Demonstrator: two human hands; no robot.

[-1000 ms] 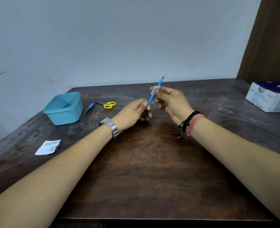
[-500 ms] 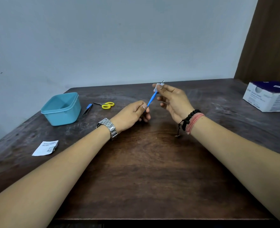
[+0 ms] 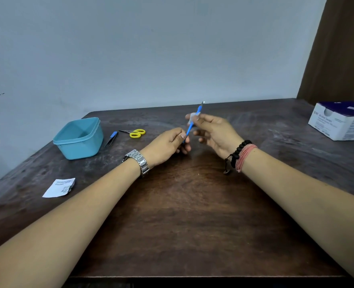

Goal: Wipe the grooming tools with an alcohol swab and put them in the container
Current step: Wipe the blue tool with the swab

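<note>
A thin blue-handled grooming tool (image 3: 193,122) with a metal tip points up and away over the table's middle. My left hand (image 3: 167,144) pinches its lower end. My right hand (image 3: 215,132) pinches a small white alcohol swab (image 3: 191,118) wrapped round the upper part of the handle. The empty teal container (image 3: 79,138) stands at the back left. Beside it lie a blue-tipped tweezer-like tool (image 3: 111,139) and small yellow-handled scissors (image 3: 135,133).
A torn white swab wrapper (image 3: 59,187) lies on the dark wooden table (image 3: 182,215) at the left. A white and blue box of swabs (image 3: 342,121) sits at the far right. A pale wall runs behind the table's back edge.
My right hand has slid the swab from the tool's tip back down the handle, baring the metal tip again. My left hand holds the lower end steady.
</note>
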